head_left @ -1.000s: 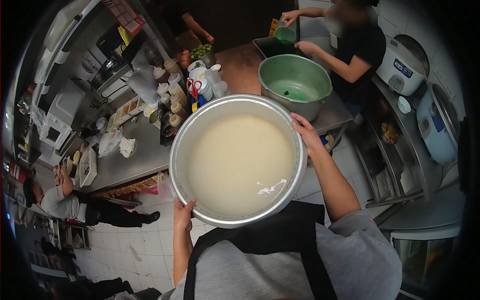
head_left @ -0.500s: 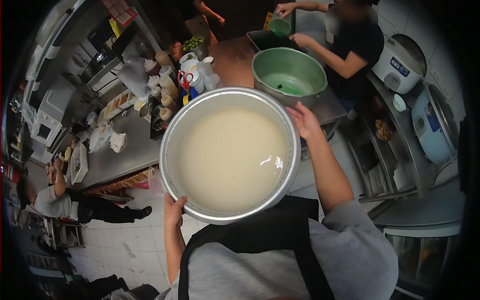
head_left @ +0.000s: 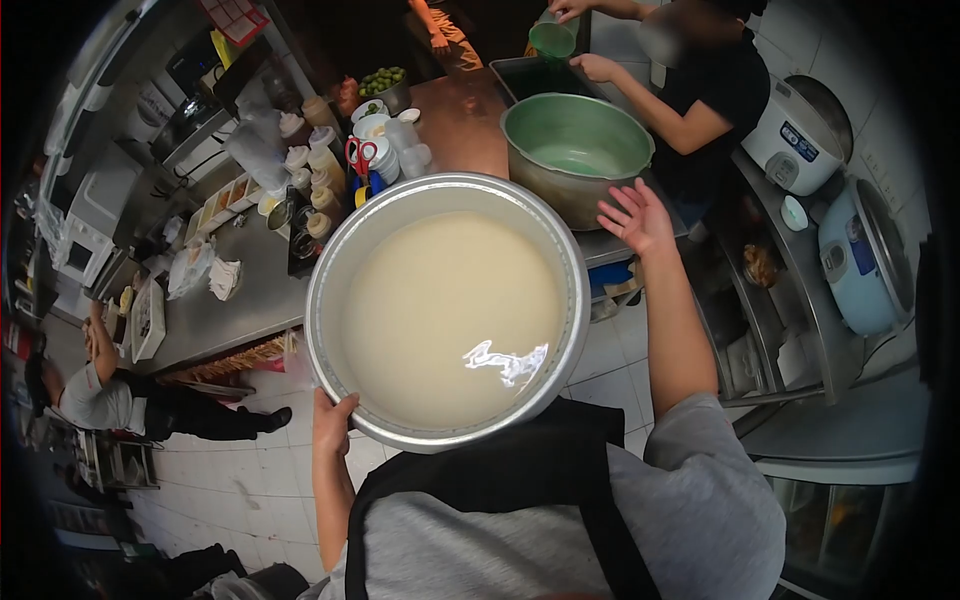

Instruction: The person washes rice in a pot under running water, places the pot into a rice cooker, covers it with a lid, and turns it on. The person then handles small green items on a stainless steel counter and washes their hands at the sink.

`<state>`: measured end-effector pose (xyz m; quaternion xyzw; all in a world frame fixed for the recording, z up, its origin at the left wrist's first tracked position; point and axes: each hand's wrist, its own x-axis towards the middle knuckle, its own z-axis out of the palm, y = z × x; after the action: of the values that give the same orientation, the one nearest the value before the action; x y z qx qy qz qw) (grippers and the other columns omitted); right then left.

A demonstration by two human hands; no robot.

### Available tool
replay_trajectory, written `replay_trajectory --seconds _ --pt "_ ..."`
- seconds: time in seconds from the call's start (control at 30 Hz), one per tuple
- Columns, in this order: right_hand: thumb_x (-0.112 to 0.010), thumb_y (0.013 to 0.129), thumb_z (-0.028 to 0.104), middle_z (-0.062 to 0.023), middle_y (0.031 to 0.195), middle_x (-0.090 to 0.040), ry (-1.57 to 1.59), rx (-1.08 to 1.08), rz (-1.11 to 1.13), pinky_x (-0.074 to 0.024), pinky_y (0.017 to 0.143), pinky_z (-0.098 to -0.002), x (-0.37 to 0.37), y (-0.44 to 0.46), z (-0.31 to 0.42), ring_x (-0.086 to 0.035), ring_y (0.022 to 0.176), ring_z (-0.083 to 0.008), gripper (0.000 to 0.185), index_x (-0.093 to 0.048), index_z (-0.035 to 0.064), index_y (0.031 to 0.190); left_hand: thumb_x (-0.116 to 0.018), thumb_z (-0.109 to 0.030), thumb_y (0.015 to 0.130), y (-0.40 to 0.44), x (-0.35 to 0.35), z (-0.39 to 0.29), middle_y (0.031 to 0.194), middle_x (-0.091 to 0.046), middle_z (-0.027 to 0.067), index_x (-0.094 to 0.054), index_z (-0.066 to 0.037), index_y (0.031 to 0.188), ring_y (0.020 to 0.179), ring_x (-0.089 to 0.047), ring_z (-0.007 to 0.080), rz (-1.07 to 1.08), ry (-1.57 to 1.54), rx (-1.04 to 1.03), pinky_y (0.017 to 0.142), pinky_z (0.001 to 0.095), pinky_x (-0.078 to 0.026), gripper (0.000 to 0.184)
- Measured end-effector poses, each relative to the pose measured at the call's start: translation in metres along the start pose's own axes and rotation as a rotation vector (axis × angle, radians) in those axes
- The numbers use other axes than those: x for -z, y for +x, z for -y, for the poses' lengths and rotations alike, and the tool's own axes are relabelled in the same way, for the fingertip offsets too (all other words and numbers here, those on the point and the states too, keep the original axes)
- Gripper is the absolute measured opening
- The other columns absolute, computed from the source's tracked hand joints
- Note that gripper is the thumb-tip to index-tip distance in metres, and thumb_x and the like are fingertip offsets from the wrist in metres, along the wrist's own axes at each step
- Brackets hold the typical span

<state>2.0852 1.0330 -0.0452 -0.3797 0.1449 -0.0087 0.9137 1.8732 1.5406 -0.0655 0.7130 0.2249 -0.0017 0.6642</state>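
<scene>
A large round metal pot (head_left: pixel 572 345) of pale, cream-coloured liquid (head_left: pixel 440 310) is in front of my apron. My left hand (head_left: pixel 333 422) grips its lower left rim, thumb over the edge and fingers hidden beneath. To the right of the pot, my right hand (head_left: pixel 640 217) is apart from it, palm up with fingers spread and nothing in them. Those fingers are just below a second large metal pot (head_left: pixel 545 190), greenish inside, on the table. What supports the cream pot from below is hidden.
Across the table, a co-worker (head_left: pixel 690 100) holds a green-tinted jug (head_left: pixel 553 38) over a dark tray (head_left: pixel 530 78). Sauce bottles (head_left: pixel 322 160), red scissors (head_left: pixel 361 155) and a bowl of green limes (head_left: pixel 384 85) stand left. Rice cookers (head_left: pixel 795 140) line the right shelf. Another person (head_left: pixel 100 400) stands far left.
My right hand has let go of the pot's right rim and moved right, opening out. The pot has shifted slightly left, and bright reflections ripple on the liquid. The co-worker's jug is a bit higher.
</scene>
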Motion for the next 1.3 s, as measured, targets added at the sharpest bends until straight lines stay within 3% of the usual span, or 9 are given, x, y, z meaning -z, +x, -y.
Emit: replay_trajectory --seconds 0.1,0.27,0.5,0.8,0.9,1.1,1.13,1.27,1.3 --pt "-0.067 0.077 0.033 -0.0247 0.123 -0.034 -0.124 -0.002 -0.255 -0.0479 0.076 -0.0527 -0.015 0.013 -0.004 -0.048 0.101 -0.0430 0.069 -0.029 0.0016 0.125 -0.058 -0.002 0.074 0.000 -0.002 0.000 0.095 -0.054 0.0133 -0.040 0.001 0.106 0.082 -0.055 0.0207 -0.004 -0.010 -0.001 0.073 0.0323 -0.047 0.037" --pt "-0.063 0.077 0.021 -0.0242 0.120 -0.035 -0.125 -0.025 -0.410 -0.0540 0.056 -0.0458 -0.024 0.036 -0.021 -0.056 0.076 -0.0406 0.083 -0.002 0.0108 0.133 -0.057 -0.001 0.074 -0.003 -0.005 -0.001 0.096 -0.055 0.0142 -0.040 0.002 0.109 0.083 -0.056 0.0218 -0.025 0.016 0.019 0.075 0.0326 -0.047 0.039" --pt "-0.059 0.076 0.011 -0.0224 0.126 -0.030 -0.017 0.196 -0.460 -0.0545 0.062 -0.0460 -0.027 0.004 -0.059 -0.052 0.088 -0.0419 0.084 0.000 0.0157 0.135 -0.057 -0.001 0.074 -0.001 -0.002 0.007 0.096 -0.055 0.0141 -0.040 0.002 0.109 0.083 -0.057 0.0219 -0.002 -0.001 -0.022 0.073 0.0327 -0.047 0.039" --pt "-0.066 0.076 0.015 -0.0254 0.131 -0.017 0.012 0.073 -0.523 -0.0543 0.068 -0.0524 -0.043 0.028 -0.038 -0.047 0.098 -0.0454 0.088 0.001 0.0103 0.133 -0.057 -0.002 0.074 -0.003 -0.003 0.003 0.095 -0.054 0.0138 -0.040 0.002 0.107 0.081 -0.056 0.0211 -0.010 0.009 -0.003 0.071 0.0321 -0.047 0.037" --pt "-0.066 0.077 0.030 -0.0244 0.127 -0.028 -0.075 0.012 -0.446 -0.0517 0.069 -0.0507 -0.036 0.023 -0.043 -0.049 0.096 -0.0433 0.089 0.000 0.0154 0.136 -0.058 -0.003 0.074 -0.002 -0.003 0.007 0.095 -0.054 0.0143 -0.040 0.003 0.106 0.082 -0.056 0.0208 -0.010 0.011 -0.018 0.071 0.0319 -0.047 0.037" --pt "-0.055 0.079 0.053 -0.0132 0.125 -0.038 -0.591 -0.026 -0.161 -0.0420 0.078 -0.0450 -0.028 -0.029 -0.053 -0.046 0.103 -0.0310 0.072 -0.030 0.0116 0.133 -0.059 -0.004 0.074 -0.003 -0.004 0.004 0.094 -0.053 0.0146 -0.040 0.004 0.103 0.081 -0.055 0.0202 -0.024 0.031 -0.038 0.070 0.0309 -0.047 0.035" --pt "-0.055 0.080 0.052 -0.0111 0.125 -0.040 -0.661 -0.047 -0.090 -0.0405 0.076 -0.0382 -0.027 -0.037 -0.054 -0.047 0.099 -0.0257 0.069 -0.033 0.0127 0.132 -0.059 -0.005 0.074 -0.001 -0.002 0.007 0.094 -0.053 0.0146 -0.040 0.004 0.102 0.080 -0.055 0.0197 -0.018 0.023 -0.032 0.068 0.0306 -0.047 0.035" --pt "-0.058 0.079 0.048 -0.0104 0.120 -0.044 -0.831 -0.018 -0.080 -0.0411 0.077 -0.0366 -0.038 -0.065 -0.065 -0.047 0.099 -0.0228 0.066 -0.037 0.0119 0.131 -0.059 -0.005 0.075 -0.003 -0.004 0.001 0.093 -0.052 0.0143 -0.039 0.003 0.103 0.079 -0.055 0.0193 -0.014 0.004 0.008 0.066 0.0304 -0.048 0.036" --pt "-0.058 0.080 0.045 -0.0106 0.118 -0.047 -0.948 0.122 -0.110 -0.0415 0.077 -0.0366 -0.026 -0.057 -0.071 -0.048 0.096 -0.0228 0.062 -0.040 0.0118 0.129 -0.059 -0.005 0.075 -0.006 -0.004 -0.001 0.095 -0.053 0.0146 -0.039 0.003 0.105 0.081 -0.055 0.0199 -0.010 0.011 0.031 0.069 0.0307 -0.047 0.038"
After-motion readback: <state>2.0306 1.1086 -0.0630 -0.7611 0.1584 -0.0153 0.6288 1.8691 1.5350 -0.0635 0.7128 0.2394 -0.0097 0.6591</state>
